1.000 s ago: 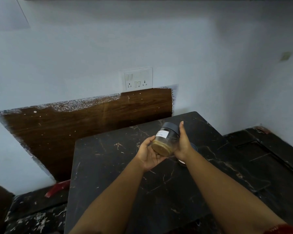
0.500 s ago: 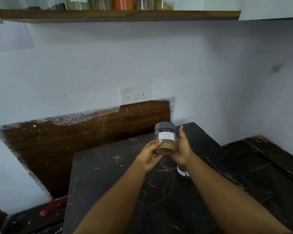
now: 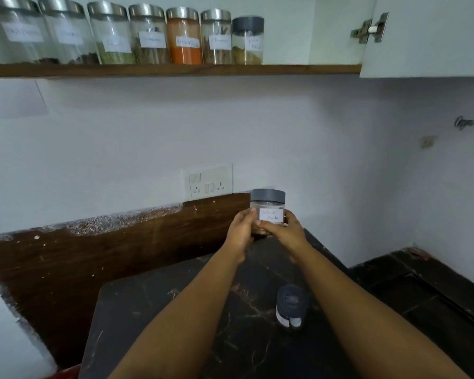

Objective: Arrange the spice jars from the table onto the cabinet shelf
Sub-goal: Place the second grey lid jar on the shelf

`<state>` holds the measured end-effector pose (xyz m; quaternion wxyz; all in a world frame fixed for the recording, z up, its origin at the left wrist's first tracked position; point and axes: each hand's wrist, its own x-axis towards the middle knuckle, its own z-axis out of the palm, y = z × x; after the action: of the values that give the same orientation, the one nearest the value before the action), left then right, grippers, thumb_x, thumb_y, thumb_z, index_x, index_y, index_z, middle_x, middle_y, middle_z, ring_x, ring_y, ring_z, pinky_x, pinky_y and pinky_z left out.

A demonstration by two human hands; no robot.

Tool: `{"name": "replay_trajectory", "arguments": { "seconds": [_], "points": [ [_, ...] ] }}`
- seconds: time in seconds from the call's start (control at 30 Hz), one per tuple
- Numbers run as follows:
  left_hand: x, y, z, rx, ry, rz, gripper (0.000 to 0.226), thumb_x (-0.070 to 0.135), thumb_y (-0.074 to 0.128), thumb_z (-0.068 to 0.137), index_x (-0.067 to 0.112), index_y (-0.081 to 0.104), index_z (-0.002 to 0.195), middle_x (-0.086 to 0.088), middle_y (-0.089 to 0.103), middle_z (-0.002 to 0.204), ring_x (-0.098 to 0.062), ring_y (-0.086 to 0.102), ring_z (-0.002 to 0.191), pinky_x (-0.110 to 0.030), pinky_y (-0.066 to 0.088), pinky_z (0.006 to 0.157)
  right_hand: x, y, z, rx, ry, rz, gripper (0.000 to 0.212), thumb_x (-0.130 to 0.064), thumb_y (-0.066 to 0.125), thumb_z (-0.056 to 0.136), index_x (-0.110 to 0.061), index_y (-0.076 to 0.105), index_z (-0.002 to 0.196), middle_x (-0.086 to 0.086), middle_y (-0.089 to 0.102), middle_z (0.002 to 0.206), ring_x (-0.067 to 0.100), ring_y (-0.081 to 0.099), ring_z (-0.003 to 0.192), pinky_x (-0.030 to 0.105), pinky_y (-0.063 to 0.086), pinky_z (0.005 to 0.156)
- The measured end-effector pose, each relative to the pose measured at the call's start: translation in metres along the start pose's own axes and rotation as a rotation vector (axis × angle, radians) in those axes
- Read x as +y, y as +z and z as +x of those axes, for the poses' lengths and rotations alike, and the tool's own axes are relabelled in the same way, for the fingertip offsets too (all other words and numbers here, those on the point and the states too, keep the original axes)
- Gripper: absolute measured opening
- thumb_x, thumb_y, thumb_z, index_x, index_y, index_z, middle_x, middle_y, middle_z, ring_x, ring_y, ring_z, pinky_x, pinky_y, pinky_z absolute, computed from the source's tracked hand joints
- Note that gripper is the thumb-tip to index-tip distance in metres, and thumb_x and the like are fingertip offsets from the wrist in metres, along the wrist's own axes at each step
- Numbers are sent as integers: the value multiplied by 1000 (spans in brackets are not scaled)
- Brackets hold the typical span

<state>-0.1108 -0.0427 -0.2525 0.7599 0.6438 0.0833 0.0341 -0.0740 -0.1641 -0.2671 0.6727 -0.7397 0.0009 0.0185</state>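
Head view. A grey-lidded spice jar (image 3: 267, 212) is held upright in the air between both hands, above the far edge of the black marble table (image 3: 159, 318). The left hand (image 3: 242, 229) is curled round the jar's left side, fingertips against the glass just beside the white label. The right hand (image 3: 283, 231) is curled round the lower right side, with fingers crossing under the label. The lid and upper glass stand clear above both grips; the jar's base is hidden behind the fingers. The label writing is too blurred to be read.

A second jar (image 3: 292, 309), dark-lidded, stands on the table near its right edge, between the forearms and touched by neither.

The wooden cabinet shelf (image 3: 175, 70) is seen along the top of the view. A row of seven labelled jars (image 3: 126, 36) stands on it, six with metal lids; the rightmost jar (image 3: 248, 41) has a grey lid. Bare shelf lies to the right of that jar, up to the open white cabinet door (image 3: 427, 36).

A switch plate (image 3: 208, 179) is fixed on the wall behind the held jar.
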Motion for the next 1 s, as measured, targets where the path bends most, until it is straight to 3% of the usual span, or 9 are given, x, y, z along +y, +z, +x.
{"name": "replay_trajectory", "arguments": {
  "seconds": [0.1, 0.27, 0.5, 0.67, 0.77, 0.87, 0.93, 1.0],
  "points": [
    [33, 15, 18, 49, 227, 290, 40, 39, 46, 100, 19, 52, 134, 1, 56, 131, -8, 53, 110, -24, 41, 95, -41, -13, 20, 45, -105, 1, 95, -27, 86, 68, -26, 31, 145, 3, 50, 136, 23, 54, 119, 33, 49, 94],
    [112, 44, 44, 102, 432, 433, 48, 41, 42, 101, 20, 33, 143, 0, 53, 134, -18, 55, 116, -25, 40, 91, -125, -36, 47, 76, -340, -40, 81, -30, 82, 73, -25, 37, 140, -1, 51, 131, 12, 51, 104, 27, 45, 87],
    [229, 71, 79, 164, 739, 446, 31, 29, 45, 101, 17, 48, 130, 0, 59, 129, -15, 57, 110, -26, 42, 89, -241, -50, 86, 114, -608, -5, 79, -36, 84, 69, -27, 41, 135, -10, 56, 118, 12, 56, 107, 29, 49, 90],
    [297, 77, 104, 201, 990, 898, 39, 41, 42, 100, 17, 47, 131, -2, 61, 128, -21, 58, 116, -34, 47, 90, -302, -71, 127, 82, -699, 26, 79, -35, 89, 63, -23, 49, 129, -5, 63, 118, 13, 63, 104, 29, 52, 87],
    [330, 69, 127, 528, 969, 1301, 48, 48, 31, 100, 19, 42, 136, -7, 54, 135, -29, 45, 129, -48, 38, 103, -331, -84, 157, 141, -722, -73, 77, -36, 85, 68, -19, 47, 132, 1, 63, 120, 15, 60, 100, 29, 49, 85],
    [351, 45, 152, 948, 1001, 1284, 40, 42, 35, 98, 14, 49, 124, -10, 53, 125, -27, 46, 117, -45, 35, 95, -346, -93, 196, 166, -678, -314, 79, -39, 83, 71, -10, 44, 134, 9, 58, 127, 24, 57, 108, 32, 46, 87],
    [351, 29, 174, 1097, 1053, 1287, 37, 38, 43, 95, 11, 52, 118, -12, 55, 118, -28, 49, 109, -43, 39, 89, -351, -94, 220, 140, -615, -472, 84, -44, 81, 72, -8, 41, 136, 11, 53, 133, 28, 53, 118, 35, 44, 94],
    [347, 21, 190, 1145, 1058, 1315, 43, 39, 46, 93, 8, 51, 122, -15, 54, 120, -30, 51, 108, -44, 43, 87, -358, -89, 240, 81, -584, -582, 88, -50, 79, 72, -7, 39, 137, 11, 52, 134, 28, 51, 121, 34, 43, 95]
  ]
}}
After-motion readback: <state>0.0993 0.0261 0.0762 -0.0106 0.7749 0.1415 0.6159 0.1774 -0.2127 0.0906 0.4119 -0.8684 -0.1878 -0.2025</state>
